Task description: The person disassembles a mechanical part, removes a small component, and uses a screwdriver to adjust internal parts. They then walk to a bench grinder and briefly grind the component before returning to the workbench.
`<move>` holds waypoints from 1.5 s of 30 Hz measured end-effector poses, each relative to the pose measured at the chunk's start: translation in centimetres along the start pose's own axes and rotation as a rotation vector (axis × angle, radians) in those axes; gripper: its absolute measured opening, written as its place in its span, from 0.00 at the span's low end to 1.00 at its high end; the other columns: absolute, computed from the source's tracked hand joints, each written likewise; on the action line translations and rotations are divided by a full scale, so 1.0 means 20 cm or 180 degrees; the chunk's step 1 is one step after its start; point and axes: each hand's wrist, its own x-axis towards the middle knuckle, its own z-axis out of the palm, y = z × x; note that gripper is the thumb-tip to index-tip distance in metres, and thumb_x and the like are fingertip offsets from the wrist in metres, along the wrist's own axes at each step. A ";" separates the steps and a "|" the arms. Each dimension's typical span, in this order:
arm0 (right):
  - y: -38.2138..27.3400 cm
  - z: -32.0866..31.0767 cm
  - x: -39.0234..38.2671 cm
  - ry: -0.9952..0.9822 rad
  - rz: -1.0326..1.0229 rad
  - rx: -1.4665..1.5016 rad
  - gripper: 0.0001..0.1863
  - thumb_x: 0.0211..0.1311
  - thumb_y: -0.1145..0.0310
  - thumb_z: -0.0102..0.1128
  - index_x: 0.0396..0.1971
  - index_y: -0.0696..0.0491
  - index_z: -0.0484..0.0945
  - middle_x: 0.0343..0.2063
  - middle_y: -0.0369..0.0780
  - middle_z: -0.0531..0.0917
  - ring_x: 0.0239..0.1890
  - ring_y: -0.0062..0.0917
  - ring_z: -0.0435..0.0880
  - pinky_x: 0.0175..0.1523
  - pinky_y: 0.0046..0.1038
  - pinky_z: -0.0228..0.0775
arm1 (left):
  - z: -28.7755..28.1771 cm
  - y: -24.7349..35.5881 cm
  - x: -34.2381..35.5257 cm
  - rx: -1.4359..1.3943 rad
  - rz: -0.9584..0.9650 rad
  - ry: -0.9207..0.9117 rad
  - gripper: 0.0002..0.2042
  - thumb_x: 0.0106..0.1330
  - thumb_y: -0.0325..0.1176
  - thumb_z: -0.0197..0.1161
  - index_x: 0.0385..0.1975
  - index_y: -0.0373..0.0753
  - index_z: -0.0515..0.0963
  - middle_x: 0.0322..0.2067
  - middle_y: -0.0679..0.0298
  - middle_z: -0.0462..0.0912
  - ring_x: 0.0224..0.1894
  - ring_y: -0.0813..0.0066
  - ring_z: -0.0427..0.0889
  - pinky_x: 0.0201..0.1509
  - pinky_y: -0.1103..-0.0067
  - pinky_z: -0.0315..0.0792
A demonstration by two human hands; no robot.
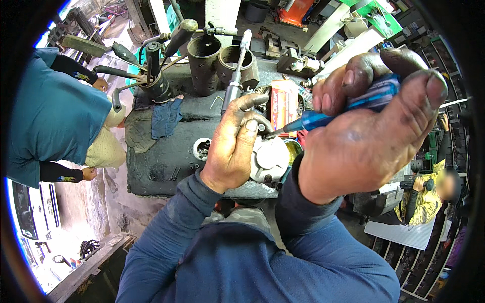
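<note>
My right hand [364, 126] is wrapped round the blue see-through handle of a screwdriver [316, 119]. Its shaft slants down to the left, and the tip meets the top of a pale metal housing [269, 157] with a round raised boss. Curled against that housing's left and far side, my left hand [233, 144] grips it, fingers bent near the screwdriver tip. A long silver-and-dark hand tool [236, 76] stretches away just beyond my left hand; whether my fingers touch it is hidden.
On the dark bench [151, 174] are a white cup of small parts [202, 149], blue rags [166, 118], two dark metal cylinders [204, 65], a holder with handled tools [156, 88] and a red-and-white box [284, 103]. One person [60, 121] stands left, another [424, 197] at right.
</note>
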 end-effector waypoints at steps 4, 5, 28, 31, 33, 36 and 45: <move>0.01 -0.01 0.12 -0.1058 0.0202 0.0634 0.26 0.78 0.43 0.51 0.41 0.54 0.78 0.27 0.41 0.78 0.27 0.29 0.77 0.29 0.31 0.70 | 0.01 0.02 0.00 -0.0126 0.0065 -0.0035 0.22 0.78 0.22 0.44 0.70 0.31 0.62 0.44 0.59 0.79 0.45 0.79 0.76 0.54 0.80 0.71; 0.03 -0.02 0.20 -0.2146 0.0414 0.1353 0.25 0.78 0.44 0.51 0.40 0.53 0.78 0.29 0.41 0.79 0.26 0.27 0.78 0.29 0.30 0.72 | 0.01 0.01 0.00 -0.0185 0.0011 -0.0077 0.22 0.78 0.22 0.44 0.71 0.31 0.62 0.44 0.59 0.79 0.45 0.79 0.76 0.53 0.81 0.71; 0.18 0.02 0.24 -0.2068 0.1515 0.3364 0.28 0.79 0.49 0.47 0.33 0.62 0.76 0.14 0.43 0.72 0.13 0.23 0.67 0.17 0.26 0.61 | 0.01 0.00 -0.01 -0.0278 0.0103 0.0051 0.22 0.82 0.27 0.46 0.73 0.32 0.60 0.45 0.61 0.79 0.48 0.80 0.76 0.58 0.79 0.70; 0.11 0.02 0.21 -0.1924 0.1255 0.2412 0.26 0.79 0.52 0.49 0.36 0.63 0.78 0.13 0.41 0.74 0.11 0.20 0.67 0.15 0.24 0.58 | 0.01 0.01 0.00 -0.0067 0.0205 0.0093 0.22 0.80 0.26 0.45 0.72 0.32 0.63 0.44 0.62 0.79 0.46 0.81 0.75 0.58 0.80 0.70; 0.07 -0.02 0.22 -0.2254 0.1039 0.2176 0.24 0.78 0.53 0.52 0.38 0.64 0.79 0.13 0.40 0.77 0.08 0.17 0.66 0.13 0.23 0.56 | 0.02 0.01 0.00 0.0029 0.0145 0.0231 0.21 0.79 0.27 0.47 0.70 0.32 0.66 0.44 0.62 0.79 0.45 0.81 0.75 0.57 0.80 0.71; 0.02 -0.05 0.23 -0.1916 0.1468 0.1517 0.24 0.81 0.51 0.44 0.38 0.58 0.78 0.16 0.37 0.76 0.11 0.18 0.67 0.18 0.23 0.60 | 0.02 0.01 0.01 -0.0354 -0.0099 0.0186 0.21 0.80 0.29 0.48 0.70 0.32 0.66 0.45 0.63 0.80 0.46 0.81 0.75 0.57 0.80 0.70; 0.10 -0.14 0.29 -0.3369 0.1331 0.2023 0.26 0.81 0.44 0.32 0.41 0.47 0.76 0.16 0.30 0.68 0.13 0.17 0.62 0.24 0.26 0.57 | 0.02 0.00 0.00 -0.0372 -0.0049 0.0182 0.19 0.80 0.29 0.48 0.67 0.31 0.68 0.48 0.61 0.81 0.48 0.81 0.77 0.57 0.80 0.71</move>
